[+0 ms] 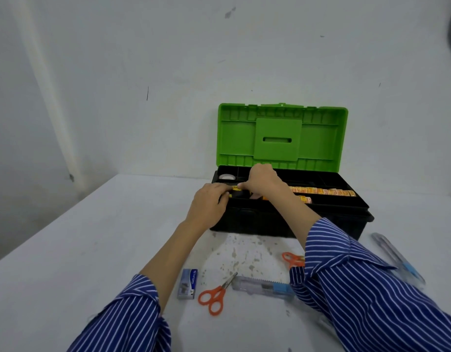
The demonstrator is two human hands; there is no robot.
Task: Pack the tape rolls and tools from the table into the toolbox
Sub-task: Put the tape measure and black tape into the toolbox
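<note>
A black toolbox (272,222) with its green lid (283,134) standing open sits at the back of the table. Its top tray holds a long row of yellow-orange tape rolls (323,191) and one white tape roll (226,177) in the back left compartment. My left hand (210,203) and my right hand (262,181) are both over the tray's left part, fingers pinched on a yellow tape roll (236,191). On the table near me lie orange scissors (215,293), a second pair of orange scissors (293,259), a clear-blue utility knife (262,287) and another knife (397,257).
A small blue-grey staple box (187,283) lies left of the near scissors. The white table (92,250) meets a white wall behind the toolbox. My striped sleeves cover part of the near right table and part of the far scissors.
</note>
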